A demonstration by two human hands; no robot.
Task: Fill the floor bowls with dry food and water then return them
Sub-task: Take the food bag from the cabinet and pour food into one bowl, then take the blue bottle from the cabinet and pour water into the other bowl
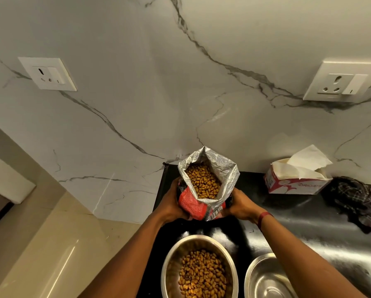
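Observation:
An open red food bag [201, 206] with a silver lining stands upright on the black counter [287, 222], brown kibble showing inside. My left hand [174, 203] grips its left side and my right hand [240, 204] grips its right side. Nearer to me a steel bowl [171, 261] holds a heap of kibble. To its right a second steel bowl [264, 276] has nothing in it; my right forearm crosses over part of it.
A tissue box [296, 181] and a dark checked cloth [356, 201] lie at the back right of the counter. The marble wall behind carries two sockets [49, 75] [341, 84]. The counter ends just left of the bag, with beige floor [51, 244] below.

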